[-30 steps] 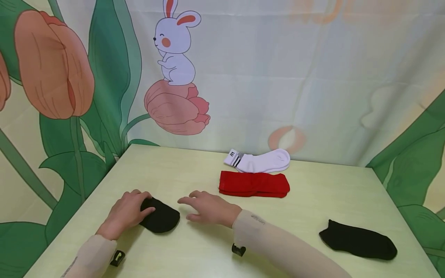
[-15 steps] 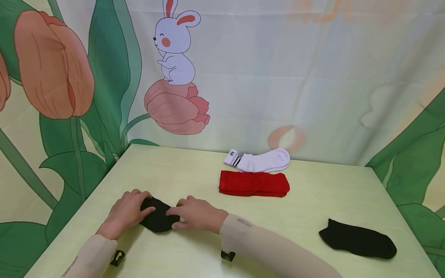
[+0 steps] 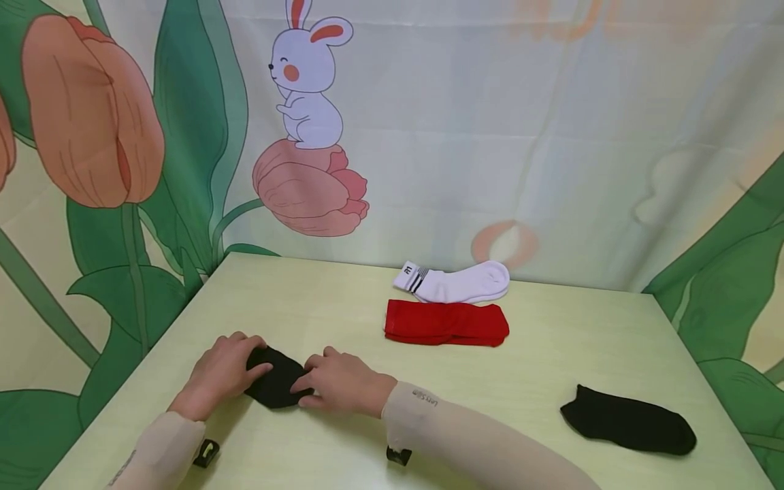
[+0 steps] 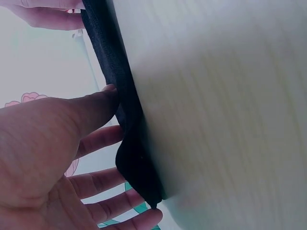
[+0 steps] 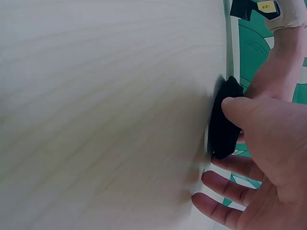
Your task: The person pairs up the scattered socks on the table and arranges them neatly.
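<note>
A folded black sock lies on the left part of the table, between both hands. My left hand holds its left end, thumb laid over the near side and fingers round the far edge. At the opposite end, my right hand grips the sock with thumb and index finger. In the right wrist view, the thumb lies on the dark cloth while the other fingers extend beside it, their tips at the tabletop.
Behind the hands, a red pair of socks lies folded, with white striped socks just beyond it. Another black sock lies at the right of the pale table. A printed curtain hangs along the back.
My right hand has moved left from beside the black sock onto its right end and taken hold there. That end now looks slightly drawn in. My left hand has stayed in place.
</note>
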Tool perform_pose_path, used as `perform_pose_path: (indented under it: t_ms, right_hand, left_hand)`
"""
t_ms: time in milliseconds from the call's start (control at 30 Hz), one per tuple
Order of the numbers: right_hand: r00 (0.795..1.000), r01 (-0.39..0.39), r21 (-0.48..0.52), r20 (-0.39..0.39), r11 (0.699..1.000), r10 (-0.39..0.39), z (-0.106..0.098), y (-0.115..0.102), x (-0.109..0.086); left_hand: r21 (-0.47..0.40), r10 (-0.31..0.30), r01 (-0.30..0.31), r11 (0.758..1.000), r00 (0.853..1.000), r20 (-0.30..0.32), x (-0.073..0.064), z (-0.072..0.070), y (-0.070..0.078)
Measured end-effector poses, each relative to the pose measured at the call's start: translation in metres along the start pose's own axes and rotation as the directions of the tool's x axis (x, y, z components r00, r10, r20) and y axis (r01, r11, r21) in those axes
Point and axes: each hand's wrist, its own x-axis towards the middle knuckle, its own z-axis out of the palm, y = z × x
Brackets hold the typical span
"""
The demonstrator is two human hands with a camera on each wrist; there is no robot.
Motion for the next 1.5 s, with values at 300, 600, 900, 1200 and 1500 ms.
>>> perform_pose_path:
  t_ms: [300, 600, 900, 1200, 1500]
  right_hand:
    - [1.000, -0.005, -0.019, 0.009, 1.000, 0.005, 0.002, 0.002, 0.000]
    - [1.000, 0.000, -0.011, 0.014, 1.000, 0.000, 0.000, 0.001, -0.001]
    - [1.000, 0.008, -0.018, -0.020, 1.000, -0.008, -0.001, 0.002, 0.000]
    - [0.997, -0.067, -0.031, -0.043, 0.997, 0.066, -0.004, 0.004, -0.002]
    - [0.998, -0.057, -0.030, -0.034, 0.998, 0.056, -0.010, 0.004, -0.003]
  left_hand:
    - [0.002, 0.002, -0.002, 1.000, 1.000, 0.006, 0.001, -0.003, 0.002]
    - [0.001, -0.003, 0.003, 1.000, 1.000, 0.012, 0.000, -0.003, 0.001]
    - [-0.007, -0.005, 0.005, 1.000, 1.000, 0.007, 0.000, -0.001, -0.001]
    - [-0.005, 0.001, -0.001, 1.000, 1.000, 0.006, 0.001, -0.003, 0.000]
    - [-0.020, 0.006, -0.006, 1.000, 1.000, 0.005, 0.001, -0.002, 0.001]
